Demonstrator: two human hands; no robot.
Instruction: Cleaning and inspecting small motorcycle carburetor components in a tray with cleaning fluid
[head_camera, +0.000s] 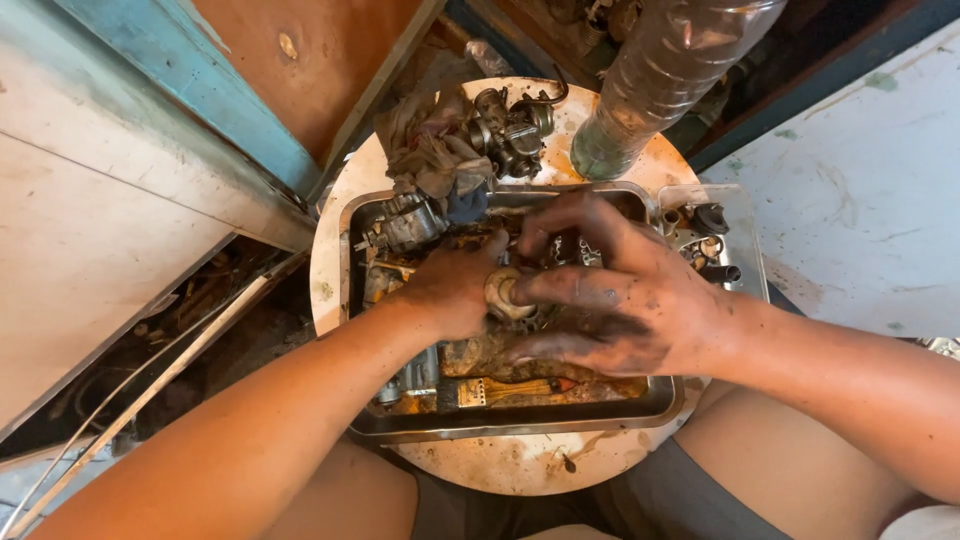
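While both grimy hands meet over a metal tray on a round surface, the left hand and right hand close their fingers around a small round metal part. A paintbrush lies in the tray; a carburetor and plastic bottle stand behind.

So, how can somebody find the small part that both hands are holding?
Look at the metal tray on the round table. Over its middle, the left hand and right hand meet on a small round metal part. It is pale and cap-shaped, unlike the dark greasy pieces around it.
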